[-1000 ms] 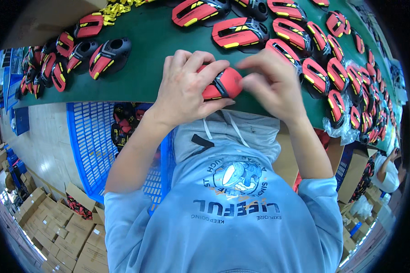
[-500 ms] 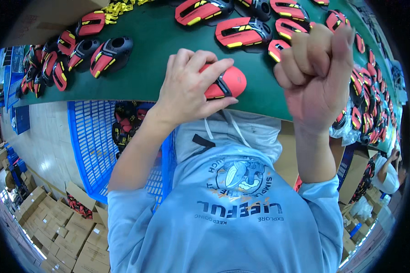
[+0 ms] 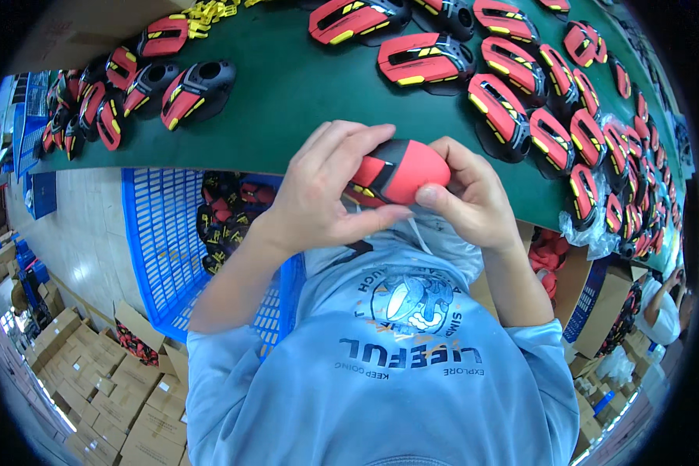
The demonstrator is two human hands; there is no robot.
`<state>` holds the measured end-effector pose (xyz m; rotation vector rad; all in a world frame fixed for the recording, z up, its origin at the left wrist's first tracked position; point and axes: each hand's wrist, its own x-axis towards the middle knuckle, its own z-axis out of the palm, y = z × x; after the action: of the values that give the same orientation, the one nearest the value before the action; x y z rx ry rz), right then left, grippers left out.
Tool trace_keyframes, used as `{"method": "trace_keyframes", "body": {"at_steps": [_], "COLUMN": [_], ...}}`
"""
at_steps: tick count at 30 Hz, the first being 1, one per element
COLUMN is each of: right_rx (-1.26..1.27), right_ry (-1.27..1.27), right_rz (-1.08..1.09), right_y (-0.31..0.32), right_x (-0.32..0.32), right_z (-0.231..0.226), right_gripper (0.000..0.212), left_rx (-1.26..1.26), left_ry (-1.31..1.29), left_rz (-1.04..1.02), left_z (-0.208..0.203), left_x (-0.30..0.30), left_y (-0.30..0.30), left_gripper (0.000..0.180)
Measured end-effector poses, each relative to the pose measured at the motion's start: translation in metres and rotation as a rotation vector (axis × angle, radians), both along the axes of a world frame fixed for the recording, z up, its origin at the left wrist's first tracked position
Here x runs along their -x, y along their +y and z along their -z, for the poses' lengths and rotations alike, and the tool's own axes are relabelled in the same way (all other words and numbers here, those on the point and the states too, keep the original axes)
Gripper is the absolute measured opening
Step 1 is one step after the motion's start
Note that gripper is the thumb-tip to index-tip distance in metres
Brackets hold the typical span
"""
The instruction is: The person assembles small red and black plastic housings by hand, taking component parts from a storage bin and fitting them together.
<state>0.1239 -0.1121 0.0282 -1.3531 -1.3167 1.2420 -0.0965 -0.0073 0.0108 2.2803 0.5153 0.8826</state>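
Both grips now seemingly hold shell

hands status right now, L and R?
Left hand: closed around the red and black shell, holding it.
Right hand: thumb and fingers closed on the rounded red end of the same shell.

The shell is red, with a black band and small yellow marks. Held up at the table's near edge, it points its smooth, rounded end toward the right hand; the left hand hides its other end.
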Motion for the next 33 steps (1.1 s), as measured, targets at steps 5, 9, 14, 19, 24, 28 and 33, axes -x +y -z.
{"method": "trace_keyframes", "body": {"at_steps": [5, 9, 14, 19, 24, 28, 33], "right_rx": [0.144, 0.231, 0.225, 0.395, 0.181, -0.233, -0.296], "right_ry": [0.364, 0.374, 0.351, 0.332, 0.203, -0.208, 1.32], "right_rz": [-0.024, -0.131, -0.156, -0.029, 0.01, -0.087, -0.061], "right_y": [-0.019, -0.026, -0.048, -0.081, -0.078, -0.056, -0.059], "right_x": [0.007, 0.012, 0.015, 0.018, 0.015, 0.011, -0.019], "right_z": [0.003, 0.007, 0.015, 0.045, 0.057, 0.021, -0.074], "right_gripper": [0.033, 0.032, 0.029, 0.03, 0.034, 0.033, 0.046], "left_rx": [0.518, 0.945, 1.189, 1.506, 1.765, 1.63, 1.277], "left_ry": [0.13, 0.034, 0.01, 0.092, -0.068, 0.026, -0.428], "left_rz": [0.098, 0.09, 0.126, 0.077, 0.293, 0.477, 0.173], "left_z": [-0.02, -0.022, -0.003, 0.052, 0.075, 0.053, -0.025], "left_x": [0.018, 0.03, 0.041, 0.039, 0.028, 0.042, 0.03], "left_y": [-0.023, -0.044, -0.078, -0.103, -0.092, -0.082, -0.052], "left_gripper": [0.068, 0.057, 0.05, 0.056, 0.074, 0.088, 0.076]}}
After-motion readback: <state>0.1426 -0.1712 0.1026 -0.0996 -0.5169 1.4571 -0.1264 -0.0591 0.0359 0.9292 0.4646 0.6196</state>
